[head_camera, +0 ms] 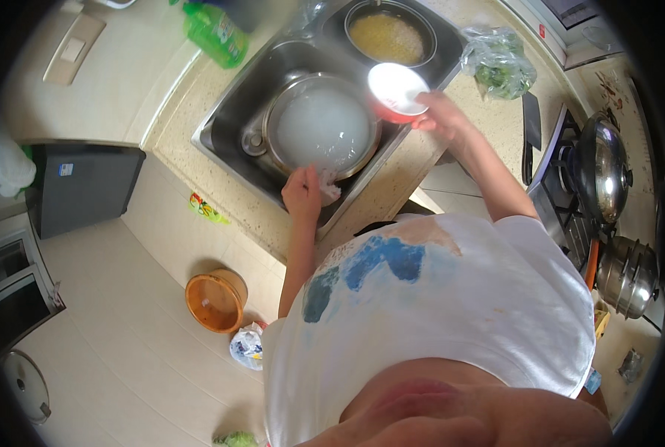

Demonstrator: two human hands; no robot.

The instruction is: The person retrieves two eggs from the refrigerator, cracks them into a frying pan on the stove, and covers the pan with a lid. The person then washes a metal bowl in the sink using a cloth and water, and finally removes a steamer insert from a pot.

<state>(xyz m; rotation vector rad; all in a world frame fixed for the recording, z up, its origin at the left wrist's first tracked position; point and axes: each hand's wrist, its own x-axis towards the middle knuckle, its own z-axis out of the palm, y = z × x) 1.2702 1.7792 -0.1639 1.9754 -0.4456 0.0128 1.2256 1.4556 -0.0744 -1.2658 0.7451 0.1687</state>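
My right hand (443, 116) grips the rim of a bowl (397, 89), white inside and red outside. The bowl is tilted over the right edge of the sink. Low in the left basin (229, 120), my left hand (302, 195) pinches a pale, crumpled cloth (329, 189) at the near rim of a large metal basin. Cloudy, whitish water (321, 123) fills that metal basin (269, 120). In the smaller sink compartment stands a round pot (432, 50) holding yellowish and pale pieces in liquid.
A green detergent bottle (218, 36) stands behind the sink. On the right counter lie bagged greens (500, 67) and a cleaver (531, 120), near a gas stove with a lidded wok (603, 167). A wooden bucket (215, 302) is on the floor to the left.
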